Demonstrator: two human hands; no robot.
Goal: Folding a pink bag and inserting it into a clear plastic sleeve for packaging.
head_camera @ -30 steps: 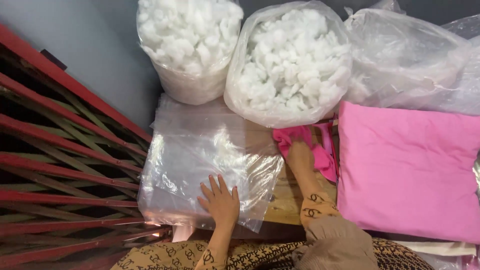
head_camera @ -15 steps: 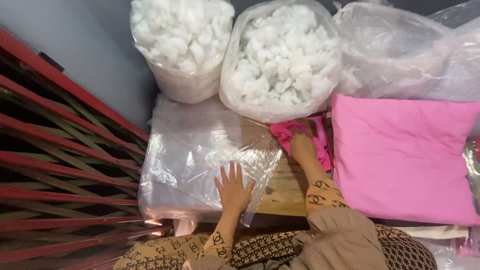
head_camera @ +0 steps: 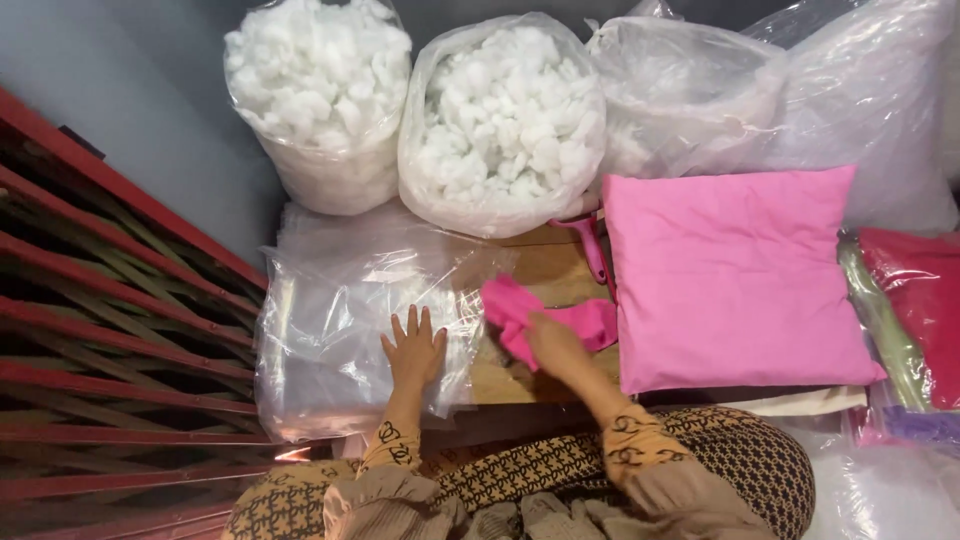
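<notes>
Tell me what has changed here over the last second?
The right hand has drawn the small pink cloth away from the pink cushion, leftward toward the stack of clear plastic bags, and grips it. The left hand stays flat on that stack. The two bags of white stuffing and the cushion have not moved.

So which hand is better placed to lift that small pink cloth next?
The right hand, probably. It already rests on the small pink cloth on the wooden board. The left hand lies flat, fingers spread, on the stack of clear plastic bags beside it.
</notes>
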